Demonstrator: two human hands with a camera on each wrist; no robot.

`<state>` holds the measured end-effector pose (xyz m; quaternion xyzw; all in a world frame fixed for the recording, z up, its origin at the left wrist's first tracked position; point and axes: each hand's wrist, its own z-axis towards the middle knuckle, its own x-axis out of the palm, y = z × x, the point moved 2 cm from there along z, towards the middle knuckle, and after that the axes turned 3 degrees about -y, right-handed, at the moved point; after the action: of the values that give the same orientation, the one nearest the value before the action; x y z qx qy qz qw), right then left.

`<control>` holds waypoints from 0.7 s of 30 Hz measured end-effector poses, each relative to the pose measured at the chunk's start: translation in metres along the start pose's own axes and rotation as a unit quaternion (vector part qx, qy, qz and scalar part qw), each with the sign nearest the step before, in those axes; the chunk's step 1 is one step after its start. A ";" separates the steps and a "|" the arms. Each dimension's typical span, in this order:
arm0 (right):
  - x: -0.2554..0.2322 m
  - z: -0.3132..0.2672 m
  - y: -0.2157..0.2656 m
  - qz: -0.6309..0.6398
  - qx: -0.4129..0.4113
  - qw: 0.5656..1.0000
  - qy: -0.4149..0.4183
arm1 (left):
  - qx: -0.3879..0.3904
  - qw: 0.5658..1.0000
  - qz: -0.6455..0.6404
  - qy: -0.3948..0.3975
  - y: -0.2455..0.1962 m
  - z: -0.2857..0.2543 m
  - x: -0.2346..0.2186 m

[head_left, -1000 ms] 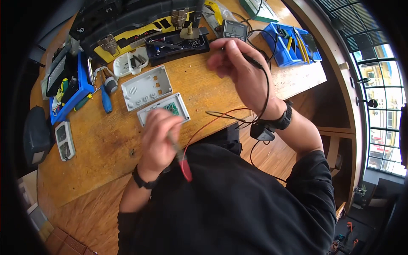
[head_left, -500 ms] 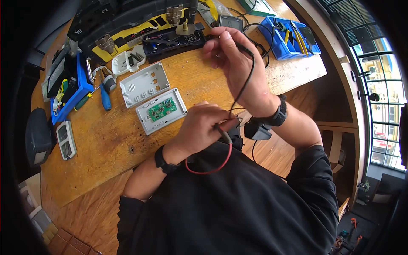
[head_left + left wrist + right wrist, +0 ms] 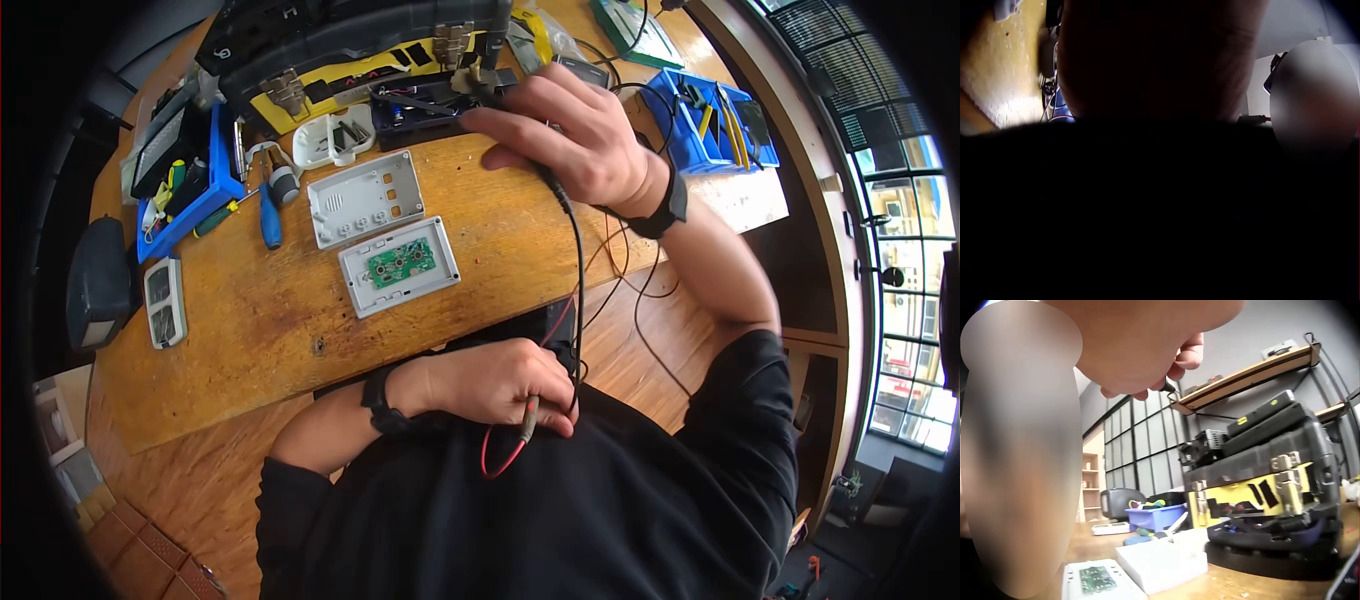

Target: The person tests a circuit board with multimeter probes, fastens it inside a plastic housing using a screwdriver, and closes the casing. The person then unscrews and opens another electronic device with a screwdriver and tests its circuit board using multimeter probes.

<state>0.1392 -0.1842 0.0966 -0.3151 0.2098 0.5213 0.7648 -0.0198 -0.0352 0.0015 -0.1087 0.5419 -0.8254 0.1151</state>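
Note:
In the head view my left hand (image 3: 490, 380) is low against the dark shirt, gripping a red-and-grey test probe (image 3: 529, 418) whose red lead loops below. My right hand (image 3: 590, 140) is raised over the far side of the bench and holds a black test probe (image 3: 1167, 386), mostly hidden by the fingers. Its black lead (image 3: 578, 270) hangs down to the left hand's fingertips. Between the hands and to the left lies a green circuit board (image 3: 402, 262) inside a white casing half (image 3: 445, 285). The other casing half (image 3: 340, 205) sits just behind it.
A multimeter (image 3: 597, 76) is partly hidden behind the right hand. A large black toolbox (image 3: 350, 45) stands at the back. Blue bins (image 3: 690, 150) of tools, a blue-handled screwdriver (image 3: 270, 218) and a small white case (image 3: 165, 303) lie about. Loose leads hang past the bench edge.
My left hand has moved off the board and down to the right, toward my body, keeping the red probe. The right hand has turned palm down, and its black lead now hangs straighter.

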 end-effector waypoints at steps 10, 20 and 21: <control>-0.031 0.053 0.004 0.129 -0.178 0.975 0.020 | -0.001 0.997 0.064 0.038 0.009 0.011 0.007; 0.111 -0.042 0.129 0.566 0.549 0.600 -0.133 | -0.030 0.947 0.295 -0.122 -0.017 -0.053 0.009; 0.114 -0.049 0.131 0.561 0.600 0.556 -0.127 | -0.070 0.941 0.311 -0.117 -0.023 -0.064 0.006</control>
<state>0.0599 -0.1087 -0.0470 0.4679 0.5090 0.6328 0.3487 -0.0460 0.0274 -0.0015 -0.0379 0.5876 -0.6900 0.4209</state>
